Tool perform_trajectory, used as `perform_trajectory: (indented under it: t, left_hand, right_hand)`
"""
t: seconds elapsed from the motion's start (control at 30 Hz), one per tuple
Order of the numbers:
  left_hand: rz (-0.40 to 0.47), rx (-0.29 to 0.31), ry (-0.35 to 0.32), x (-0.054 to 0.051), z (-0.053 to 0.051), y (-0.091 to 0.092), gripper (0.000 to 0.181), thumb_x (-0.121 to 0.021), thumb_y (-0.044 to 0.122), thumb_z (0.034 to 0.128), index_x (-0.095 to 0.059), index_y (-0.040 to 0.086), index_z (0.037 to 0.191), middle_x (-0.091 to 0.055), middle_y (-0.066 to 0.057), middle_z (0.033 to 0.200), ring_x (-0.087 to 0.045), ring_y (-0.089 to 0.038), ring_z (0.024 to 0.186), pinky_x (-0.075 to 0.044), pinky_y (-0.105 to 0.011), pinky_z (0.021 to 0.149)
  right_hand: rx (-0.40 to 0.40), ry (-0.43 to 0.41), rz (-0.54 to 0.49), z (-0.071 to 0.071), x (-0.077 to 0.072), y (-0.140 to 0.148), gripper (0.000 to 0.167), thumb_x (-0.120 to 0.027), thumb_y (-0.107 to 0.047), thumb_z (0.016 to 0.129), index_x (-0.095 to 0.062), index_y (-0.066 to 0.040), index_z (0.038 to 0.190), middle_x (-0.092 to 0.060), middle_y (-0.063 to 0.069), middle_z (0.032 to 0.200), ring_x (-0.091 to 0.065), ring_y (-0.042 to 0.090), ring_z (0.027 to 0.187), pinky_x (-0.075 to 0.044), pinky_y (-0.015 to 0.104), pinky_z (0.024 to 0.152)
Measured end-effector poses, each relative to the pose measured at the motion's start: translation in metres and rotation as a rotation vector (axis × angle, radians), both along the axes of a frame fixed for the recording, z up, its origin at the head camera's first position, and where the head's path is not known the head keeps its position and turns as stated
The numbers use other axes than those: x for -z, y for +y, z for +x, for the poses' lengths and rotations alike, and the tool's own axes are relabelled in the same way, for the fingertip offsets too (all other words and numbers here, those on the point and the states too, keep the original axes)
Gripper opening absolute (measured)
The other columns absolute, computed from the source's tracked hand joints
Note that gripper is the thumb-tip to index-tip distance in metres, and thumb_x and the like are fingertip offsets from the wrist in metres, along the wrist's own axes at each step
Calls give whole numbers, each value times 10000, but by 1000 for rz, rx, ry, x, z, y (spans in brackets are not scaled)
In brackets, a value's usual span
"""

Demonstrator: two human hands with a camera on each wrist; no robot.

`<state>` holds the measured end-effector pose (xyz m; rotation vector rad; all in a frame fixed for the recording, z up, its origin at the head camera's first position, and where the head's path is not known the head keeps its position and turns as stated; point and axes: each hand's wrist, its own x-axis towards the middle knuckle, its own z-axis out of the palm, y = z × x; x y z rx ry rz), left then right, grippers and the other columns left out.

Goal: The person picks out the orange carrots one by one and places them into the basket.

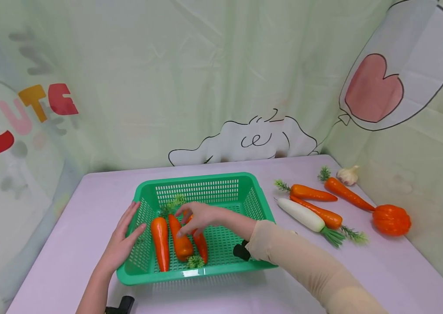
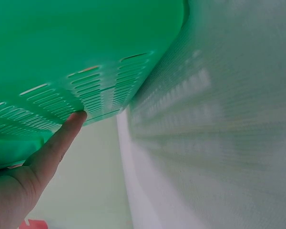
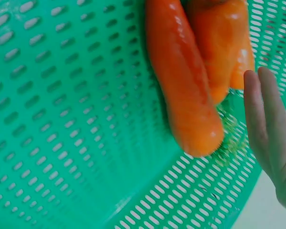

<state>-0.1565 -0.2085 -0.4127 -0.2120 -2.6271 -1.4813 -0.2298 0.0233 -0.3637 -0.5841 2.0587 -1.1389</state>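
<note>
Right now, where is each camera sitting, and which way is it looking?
Head: sits on the person's head, facing forward and down at the green basket; left hand and right hand both show, with forearms.
Left wrist: sits on that wrist, facing the basket's slotted outside; part of the left hand shows.
Right wrist: sits on that wrist, facing into the basket; part of the right hand shows.
Shared: head and right wrist views both show orange vegetables inside.

A creased cream sleeve (image 1: pixel 303 266) covers the right arm (image 1: pixel 241 221); the left forearm (image 1: pixel 95 283) is bare, with a black wrist device (image 1: pixel 126 304).
</note>
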Motion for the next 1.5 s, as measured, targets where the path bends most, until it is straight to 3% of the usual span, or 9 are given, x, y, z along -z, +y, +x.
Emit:
perform_trajectory:
  t: [0.2, 0.37, 0.6, 0.83, 1.27, 1.5]
  left_hand:
    - [11, 1, -9, -1, 1, 0, 584, -500, 214, 945, -232, 154, 1460, -99, -137, 1515, -95, -395, 1357, -146, -716, 939]
    - [10, 3, -5, -1, 1, 1, 585, -503, 210, 943, -235, 149, 1459, -104, -135, 1515, -98, -392, 1358, -148, -713, 942]
    - [-1, 1, -4, -3, 1, 1, 581, -498, 211, 945, -235, 143, 1459, -106, -139, 1514, -101, -394, 1357, -148, -713, 942]
    - [-7, 2, -6, -3, 1, 0, 587, -501, 213, 945, -230, 138, 1460, -102, -149, 1513, -100, -399, 1355, -149, -712, 942]
    - [1, -5, -9, -2, 1, 0, 580, -500, 209, 945, -237, 143, 1458, -105, -136, 1515, -100, -391, 1358, -148, -709, 946]
    - [-1, -6, -10, -2, 0, 0, 579, -500, 215, 945, -239, 144, 1458, -109, -131, 1516, -102, -388, 1359, -151, -702, 952]
  right_hand:
    - [1, 81, -13, 1, -20, 11, 515, -740, -134, 769, -526, -93, 1235, -570, 92, 1095, -622, 344, 864, -533, 382, 715]
    - [-12, 141, -34, 1, -39, 26, 507, -720, -167, 793, -516, -125, 1255, -571, 98, 1155, -618, 262, 901, -522, 310, 696]
    - [13, 196, -66, 2, -58, 53, 547, -723, -224, 791, -495, -159, 1283, -575, 39, 1161, -610, 175, 956, -502, 324, 795]
    - [78, 265, -83, 2, -66, 81, 558, -729, -269, 781, -497, -198, 1283, -578, 23, 1174, -611, 171, 965, -489, 341, 821]
    - [140, 399, -112, 0, -74, 136, 569, -708, -222, 806, -468, -118, 1311, -553, 110, 1216, -616, 214, 947, -488, 392, 822]
    - [172, 465, -94, -1, -75, 168, 570, -708, -208, 808, -459, -142, 1317, -545, 101, 1238, -613, 208, 954, -495, 387, 806]
